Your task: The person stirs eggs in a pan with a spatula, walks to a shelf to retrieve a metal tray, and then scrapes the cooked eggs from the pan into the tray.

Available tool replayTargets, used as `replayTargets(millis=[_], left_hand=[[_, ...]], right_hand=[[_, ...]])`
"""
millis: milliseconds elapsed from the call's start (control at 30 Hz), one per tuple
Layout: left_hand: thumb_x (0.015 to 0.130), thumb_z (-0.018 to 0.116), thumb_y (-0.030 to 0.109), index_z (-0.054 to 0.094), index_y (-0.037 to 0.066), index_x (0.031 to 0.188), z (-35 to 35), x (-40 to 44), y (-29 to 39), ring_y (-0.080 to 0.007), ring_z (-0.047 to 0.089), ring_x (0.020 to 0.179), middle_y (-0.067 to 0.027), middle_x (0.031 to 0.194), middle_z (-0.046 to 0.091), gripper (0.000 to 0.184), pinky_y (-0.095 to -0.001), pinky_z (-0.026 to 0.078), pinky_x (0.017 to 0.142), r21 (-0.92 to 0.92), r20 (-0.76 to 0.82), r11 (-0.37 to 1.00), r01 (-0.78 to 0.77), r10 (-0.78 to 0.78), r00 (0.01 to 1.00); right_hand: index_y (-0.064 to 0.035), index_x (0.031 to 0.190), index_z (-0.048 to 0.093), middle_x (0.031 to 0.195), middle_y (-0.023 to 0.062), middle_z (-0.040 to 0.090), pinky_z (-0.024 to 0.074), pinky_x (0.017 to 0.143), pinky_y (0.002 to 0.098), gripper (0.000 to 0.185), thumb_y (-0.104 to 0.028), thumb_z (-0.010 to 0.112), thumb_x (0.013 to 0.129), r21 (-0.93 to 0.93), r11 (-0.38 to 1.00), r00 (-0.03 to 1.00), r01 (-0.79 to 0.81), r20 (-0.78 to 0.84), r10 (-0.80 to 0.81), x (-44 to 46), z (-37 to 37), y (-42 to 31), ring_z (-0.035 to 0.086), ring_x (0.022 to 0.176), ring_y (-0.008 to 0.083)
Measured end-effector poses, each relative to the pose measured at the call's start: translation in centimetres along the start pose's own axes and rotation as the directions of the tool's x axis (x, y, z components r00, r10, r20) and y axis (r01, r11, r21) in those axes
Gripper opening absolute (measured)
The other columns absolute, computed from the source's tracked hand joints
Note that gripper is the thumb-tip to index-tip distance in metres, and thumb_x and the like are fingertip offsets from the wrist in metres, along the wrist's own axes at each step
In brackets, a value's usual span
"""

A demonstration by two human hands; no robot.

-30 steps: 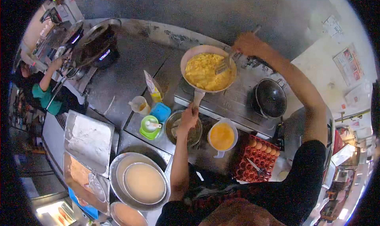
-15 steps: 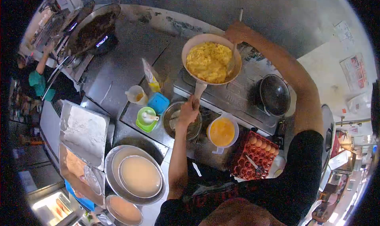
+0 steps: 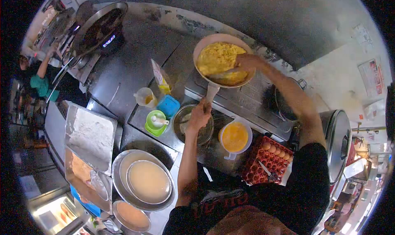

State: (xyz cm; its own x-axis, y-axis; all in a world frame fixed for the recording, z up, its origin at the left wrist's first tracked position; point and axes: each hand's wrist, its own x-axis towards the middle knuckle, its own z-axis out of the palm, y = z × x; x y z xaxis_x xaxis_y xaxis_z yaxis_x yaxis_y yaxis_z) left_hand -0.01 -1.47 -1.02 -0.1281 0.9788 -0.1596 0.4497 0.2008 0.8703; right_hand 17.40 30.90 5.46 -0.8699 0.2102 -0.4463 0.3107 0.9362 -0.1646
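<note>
A pale frying pan [image 3: 200, 45] of scrambled eggs [image 3: 218, 58] is over the stove. My left hand [image 3: 199, 116] is wrapped round the pan's light handle [image 3: 212, 93]. Over the pan's right side, my right hand [image 3: 248, 63] is closed round a spatula, slightly smeared by motion. The flat end of the spatula [image 3: 222, 75] lies low in the eggs near the handle side; its grip is hidden by my hand. Just below the pan stands a jug of beaten egg [image 3: 235, 137]. A metal bowl [image 3: 177, 126] sits beneath my left wrist.
A red egg tray [image 3: 263, 165] holds several eggs and scissors [image 3: 267, 169]. At left are a flour tray [image 3: 90, 130], batter bowls [image 3: 149, 181], a green bowl [image 3: 154, 130] and a blue container [image 3: 168, 106]. A dark pot [image 3: 284, 97] is at right. Another person [image 3: 39, 84] stands far left.
My right hand has come down and in over the pan, sweeping the spatula from the right rim to the eggs' lower side. My left hand keeps hold of the handle. The view shifted slightly.
</note>
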Motion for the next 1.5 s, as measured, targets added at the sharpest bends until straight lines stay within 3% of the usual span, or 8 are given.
replayTargets(millis=[300, 433, 500, 700, 800, 1000, 1267, 1500], left_hand=[[0.092, 0.047, 0.034, 0.048, 0.007, 0.123, -0.6, -0.8, 2.9, -0.0288, 0.059, 0.048, -0.0198, 0.070, 0.062, 0.042, -0.0402, 0.047, 0.045, 0.029, -0.032, 0.990, 0.135, -0.134, 0.990], [0.092, 0.046, 0.035, 0.049, 0.009, 0.122, -0.8, -1.6, 3.5, -0.0250, 0.059, 0.052, -0.0161, 0.073, 0.062, 0.039, -0.0388, 0.045, 0.047, -0.034, -0.080, 0.993, 0.109, -0.111, 0.991], [0.093, 0.045, 0.035, 0.049, 0.009, 0.120, -1.1, -1.7, 4.4, -0.0251, 0.059, 0.052, -0.0166, 0.071, 0.061, 0.038, -0.0388, 0.046, 0.047, -0.118, -0.067, 0.974, 0.194, -0.203, 0.977], [0.091, 0.047, 0.032, 0.048, 0.008, 0.126, -1.2, -1.2, 3.6, -0.0238, 0.057, 0.046, -0.0131, 0.061, 0.059, 0.043, -0.0383, 0.043, 0.041, -0.188, -0.019, 0.969, 0.159, -0.165, 0.986], [0.091, 0.047, 0.032, 0.049, 0.007, 0.122, -0.5, -0.9, 3.0, -0.0235, 0.057, 0.046, -0.0125, 0.060, 0.059, 0.040, -0.0378, 0.044, 0.041, -0.159, -0.035, 0.978, 0.135, -0.143, 0.989], [0.092, 0.046, 0.029, 0.053, 0.007, 0.109, 1.3, 0.3, 0.5, -0.0229, 0.057, 0.044, -0.0121, 0.060, 0.059, 0.029, -0.0367, 0.044, 0.041, -0.054, -0.145, 0.990, 0.127, -0.134, 0.980], [0.090, 0.048, 0.029, 0.054, 0.006, 0.107, -0.4, -0.7, 2.2, -0.0237, 0.059, 0.045, -0.0140, 0.060, 0.059, 0.030, -0.0395, 0.046, 0.040, -0.301, -0.007, 0.946, 0.123, -0.131, 0.991], [0.090, 0.046, 0.032, 0.053, 0.005, 0.108, 0.3, 0.1, 1.6, -0.0241, 0.056, 0.042, -0.0177, 0.060, 0.058, 0.033, -0.0408, 0.044, 0.040, -0.231, -0.027, 0.962, 0.144, -0.154, 0.988]], right_hand=[[-0.0022, 0.091, 0.066, 0.080, 0.0182, 0.063, 0.0497, 0.062, 0.0460, 0.025, -0.018, 0.053, 0.076, 0.280, 0.763, 0.633, -0.583, -0.432, 0.642, 4.6, 2.8, -10.9, 0.063, 0.072, 0.0320], [-0.0034, 0.104, 0.063, 0.065, 0.0138, 0.059, 0.0476, 0.049, 0.0392, 0.030, -0.012, 0.053, 0.077, 0.514, 0.847, 0.661, -0.137, -0.590, 0.464, 4.2, 13.1, 4.8, 0.059, 0.055, 0.0234], [-0.0013, 0.118, 0.055, 0.064, 0.0100, 0.056, 0.0447, 0.045, 0.0326, 0.041, -0.011, 0.055, 0.078, 0.750, 0.546, 0.720, -0.375, -0.136, 0.681, -4.9, 5.2, -1.9, 0.056, 0.053, 0.0166], [-0.0014, 0.090, 0.063, 0.063, 0.0107, 0.060, 0.0452, 0.047, 0.0329, 0.019, -0.017, 0.059, 0.079, 0.947, 0.320, 0.901, -0.030, -0.113, 0.419, -13.9, -2.5, -6.0, 0.057, 0.055, 0.0147], [-0.0074, 0.088, 0.067, 0.065, 0.0121, 0.062, 0.0504, 0.055, 0.0372, 0.018, -0.019, 0.059, 0.077, 0.312, 0.859, 0.886, -0.406, -0.095, 0.454, -13.0, -6.7, -6.0, 0.062, 0.061, 0.0189], [-0.0112, 0.082, 0.069, 0.075, 0.0138, 0.066, 0.0525, 0.064, 0.0420, 0.018, -0.020, 0.059, 0.070, -0.410, 0.801, 0.900, -0.436, -0.196, 0.389, -13.2, -14.1, -8.2, 0.065, 0.071, 0.0295], [-0.0016, 0.082, 0.065, 0.078, 0.0196, 0.064, 0.0496, 0.070, 0.0461, 0.020, -0.018, 0.057, 0.074, -0.051, 0.969, 0.910, -0.241, -0.358, 0.207, -7.6, -0.5, -8.6, 0.063, 0.076, 0.0346], [-0.0069, 0.093, 0.063, 0.089, 0.0190, 0.065, 0.0482, 0.070, 0.0469, 0.026, -0.028, 0.061, 0.077, 0.297, 0.817, 0.677, -0.494, -0.459, 0.576, 1.2, 6.2, -11.1, 0.063, 0.083, 0.0358]])
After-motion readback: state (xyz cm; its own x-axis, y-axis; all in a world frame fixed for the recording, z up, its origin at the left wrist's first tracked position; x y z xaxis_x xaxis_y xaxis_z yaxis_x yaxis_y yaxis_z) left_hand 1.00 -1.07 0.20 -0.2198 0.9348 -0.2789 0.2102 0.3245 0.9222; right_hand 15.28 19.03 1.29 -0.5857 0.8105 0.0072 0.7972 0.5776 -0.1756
